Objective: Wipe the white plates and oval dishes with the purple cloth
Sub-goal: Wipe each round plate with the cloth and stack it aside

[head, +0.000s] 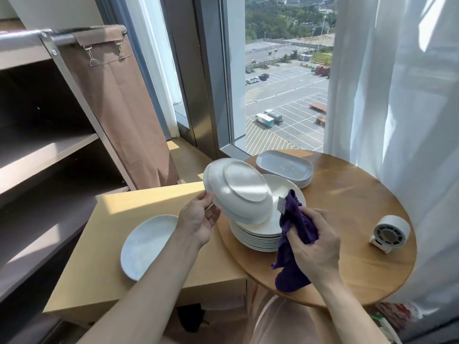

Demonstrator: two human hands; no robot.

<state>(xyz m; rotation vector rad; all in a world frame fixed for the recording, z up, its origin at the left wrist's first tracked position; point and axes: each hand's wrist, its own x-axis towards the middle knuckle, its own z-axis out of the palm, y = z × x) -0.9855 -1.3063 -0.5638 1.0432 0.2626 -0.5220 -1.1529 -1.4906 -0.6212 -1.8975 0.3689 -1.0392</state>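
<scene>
My left hand (198, 219) grips the rim of a white plate (238, 189), tilted with its underside facing me above a stack of white plates (258, 234) on the round wooden table (347, 194). The purple cloth (295, 234) is bunched in my right hand (315, 242), just right of the lifted plate and over the stack's right edge; its tail hangs down toward the table. A stack of oval dishes (285, 167) stands behind the plates. One white plate (146, 244) lies alone on the low wooden box (111, 281) to the left.
A small white round device (390, 232) sits on the table's right side. A shelving cart (49, 145) with a brown fabric bag (111, 95) stands on the left. The window (285, 83) and white curtain (397, 120) are behind the table.
</scene>
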